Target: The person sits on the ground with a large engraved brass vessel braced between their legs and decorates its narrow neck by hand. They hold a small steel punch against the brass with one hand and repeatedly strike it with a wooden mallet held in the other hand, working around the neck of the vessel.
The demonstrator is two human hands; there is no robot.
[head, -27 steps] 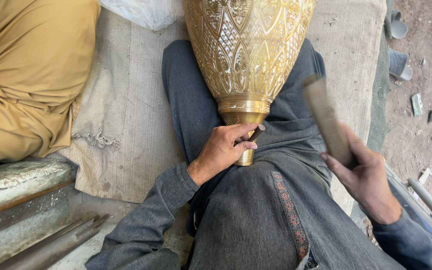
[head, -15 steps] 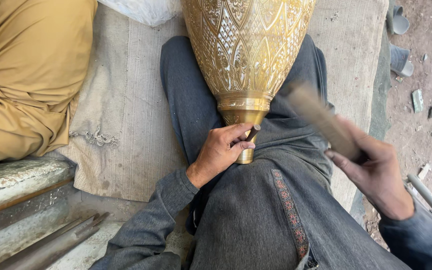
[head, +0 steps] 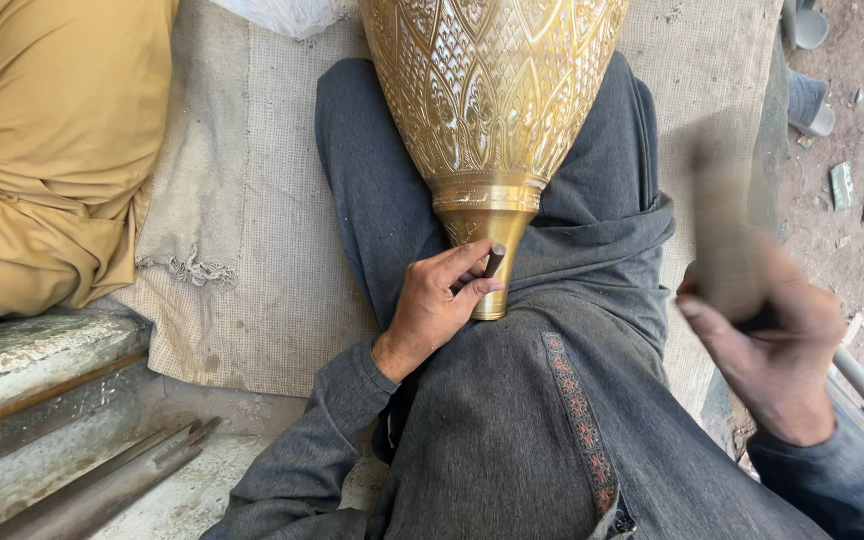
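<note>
- A brass vase [head: 492, 100] lies across the person's lap, its wide engraved body toward the top edge of the view and its narrow plain neck [head: 482, 240] pointing down at the body. Resting on the grey-clad legs likely keeps the round shape from rolling while it is worked.
- The left hand [head: 437, 305] is closed around a short dark punch [head: 493, 262], pinched between thumb and fingertips. The punch tip sits against the side of the neck, just below the raised band. Held this low and close, the hand seems to steady the tool at one spot on the metal.
- The right hand [head: 767, 345] is raised well to the right of the vase, fingers wrapped round the handle of a hammer [head: 717, 215]. The hammer is badly blurred, so its head cannot be made out; the blur suggests a swing.
- The vase's mouth is out of view, so whether anything is inside it cannot be told.
- A woven mat [head: 252, 230] covers the floor beneath the legs; its frayed edge lies beside a fold of mustard cloth [head: 52, 150] worn by another person at the left edge.
- Metal rods [head: 102, 485] lie in the lower left corner beside a stone ledge [head: 22, 355].
</note>
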